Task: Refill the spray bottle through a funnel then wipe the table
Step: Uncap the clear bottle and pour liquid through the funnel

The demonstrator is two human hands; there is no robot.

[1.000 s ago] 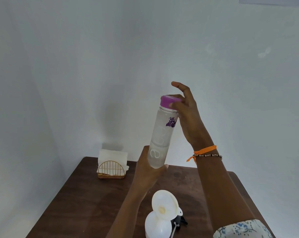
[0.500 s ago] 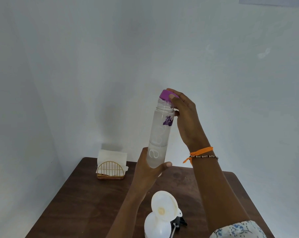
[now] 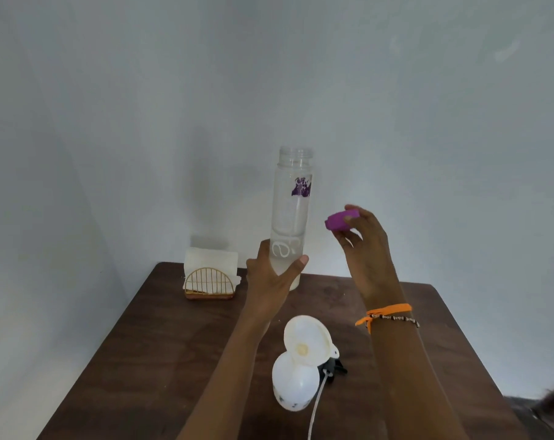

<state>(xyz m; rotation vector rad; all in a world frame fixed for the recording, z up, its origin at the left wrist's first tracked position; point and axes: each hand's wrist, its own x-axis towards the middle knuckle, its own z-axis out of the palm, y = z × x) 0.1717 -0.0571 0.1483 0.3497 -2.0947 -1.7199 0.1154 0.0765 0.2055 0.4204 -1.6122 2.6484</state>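
plain pale grey walls (image 3: 396, 90) meet in a corner behind a dark brown wooden table (image 3: 161, 344)

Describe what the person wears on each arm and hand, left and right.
The left hand and its forearm are bare, with no sleeve, band or ring in view. The right hand is bare too, but its wrist carries an orange thread band with a loose knotted end, and just below it a thin beaded bracelet of dark and pale beads. No sleeve shows on either arm.

Clear water bottle (image 3: 291, 214) with purple print, purple cap (image 3: 340, 221), white funnel (image 3: 307, 340), white spray bottle (image 3: 294, 385), dark brown table (image 3: 148, 344), orange wristband (image 3: 384, 312).
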